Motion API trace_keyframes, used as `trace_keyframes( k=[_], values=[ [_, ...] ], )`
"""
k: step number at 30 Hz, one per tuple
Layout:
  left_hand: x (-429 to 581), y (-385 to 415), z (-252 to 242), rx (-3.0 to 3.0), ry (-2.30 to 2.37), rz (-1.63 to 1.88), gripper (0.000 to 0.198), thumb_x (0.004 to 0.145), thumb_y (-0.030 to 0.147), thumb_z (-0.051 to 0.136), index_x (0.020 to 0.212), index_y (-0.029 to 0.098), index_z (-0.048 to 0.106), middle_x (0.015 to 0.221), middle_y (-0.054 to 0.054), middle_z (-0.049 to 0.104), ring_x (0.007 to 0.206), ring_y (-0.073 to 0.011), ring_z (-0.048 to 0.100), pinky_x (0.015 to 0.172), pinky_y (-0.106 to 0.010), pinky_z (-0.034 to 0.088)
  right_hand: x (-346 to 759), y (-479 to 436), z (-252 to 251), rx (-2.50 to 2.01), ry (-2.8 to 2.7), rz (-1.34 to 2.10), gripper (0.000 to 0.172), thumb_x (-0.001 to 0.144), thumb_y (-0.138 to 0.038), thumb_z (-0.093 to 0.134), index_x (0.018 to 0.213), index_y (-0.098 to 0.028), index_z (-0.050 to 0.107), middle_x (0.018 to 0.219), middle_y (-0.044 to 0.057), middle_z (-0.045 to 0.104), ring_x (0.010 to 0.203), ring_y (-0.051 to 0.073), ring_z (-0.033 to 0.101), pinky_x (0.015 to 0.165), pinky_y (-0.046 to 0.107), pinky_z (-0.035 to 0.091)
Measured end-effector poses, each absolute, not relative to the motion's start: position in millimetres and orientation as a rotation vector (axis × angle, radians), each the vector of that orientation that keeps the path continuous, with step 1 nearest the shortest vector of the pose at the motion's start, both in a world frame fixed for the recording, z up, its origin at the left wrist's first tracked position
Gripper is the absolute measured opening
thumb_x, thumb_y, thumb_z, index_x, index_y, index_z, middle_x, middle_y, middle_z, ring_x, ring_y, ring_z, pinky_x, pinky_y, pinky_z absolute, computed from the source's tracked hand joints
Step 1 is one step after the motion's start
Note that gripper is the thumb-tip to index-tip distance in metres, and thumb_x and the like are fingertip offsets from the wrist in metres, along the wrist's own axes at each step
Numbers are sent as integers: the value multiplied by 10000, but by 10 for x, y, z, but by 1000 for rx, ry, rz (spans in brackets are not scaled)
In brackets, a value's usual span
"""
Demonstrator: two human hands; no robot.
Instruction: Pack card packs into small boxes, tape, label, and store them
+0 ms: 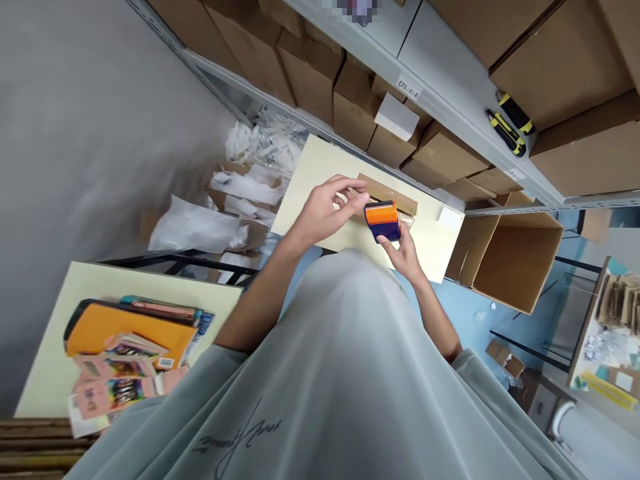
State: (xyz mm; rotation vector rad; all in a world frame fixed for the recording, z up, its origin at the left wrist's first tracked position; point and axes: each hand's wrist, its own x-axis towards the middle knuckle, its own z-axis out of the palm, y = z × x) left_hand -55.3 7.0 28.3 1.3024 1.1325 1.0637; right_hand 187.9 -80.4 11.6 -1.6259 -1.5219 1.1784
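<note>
My right hand (403, 253) is closed around a small block-shaped object (383, 220), orange on its upper part and dark blue below; its exact kind is unclear. The thumb lies across its lower front. Just left of it, my left hand (330, 208) is raised with thumb and forefinger stretched out and apart, the thumb tip close to the object's left edge. Nothing shows between those fingers. Behind both hands, a long narrow brown cardboard piece (405, 200) lies on the pale yellow table (430, 247), partly hidden by the object and the left fingers.
Shelves with cardboard boxes (357, 100) run behind the table, and two utility knives (506, 133) lie on the upper shelf. An open cardboard box (520, 260) stands at right. White bags (195, 223) are piled at left, near a side table (47, 333) with an orange folder (125, 327).
</note>
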Motion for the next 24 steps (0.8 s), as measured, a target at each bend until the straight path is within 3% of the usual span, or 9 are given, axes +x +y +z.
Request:
trace_keyframes(
  k=[6, 12, 18, 24],
  values=[
    [-518, 90, 232, 1110, 1090, 941, 306, 930, 410, 978, 1038, 148, 861, 970, -63, 803, 969, -242, 784, 937, -353, 668, 1942, -883, 413, -1834, -1705, 1290, 779, 1033, -896, 636, 1467, -249, 611, 1378, 153, 775, 1261, 369, 710, 1170, 489, 588],
    [-542, 28, 57, 1009, 1072, 950, 226, 880, 241, 1003, 915, 131, 808, 828, -36, 737, 957, -253, 788, 933, -383, 687, 1920, -902, 482, -1868, -1788, 1321, 787, 1039, -900, 618, 1480, -248, 606, 1401, 155, 782, 1272, 372, 720, 1174, 485, 579],
    [-537, -81, -42, 1094, 1101, 1038, 222, 932, 331, 942, 947, 151, 813, 806, -22, 734, 856, -198, 757, 829, -292, 653, 1927, -787, 541, -1888, -1832, 1383, 835, 984, -967, 628, 1372, -228, 646, 1256, 141, 809, 1129, 350, 758, 1075, 487, 612],
    [-428, -246, -284, 929, 1140, 1082, 288, 962, 429, 919, 943, 166, 803, 867, -41, 784, 816, -186, 756, 783, -273, 651, 2073, -609, 799, -1844, -1769, 1734, 777, 923, -959, 744, 1176, -226, 699, 1044, 107, 816, 933, 307, 785, 873, 462, 668]
  ],
)
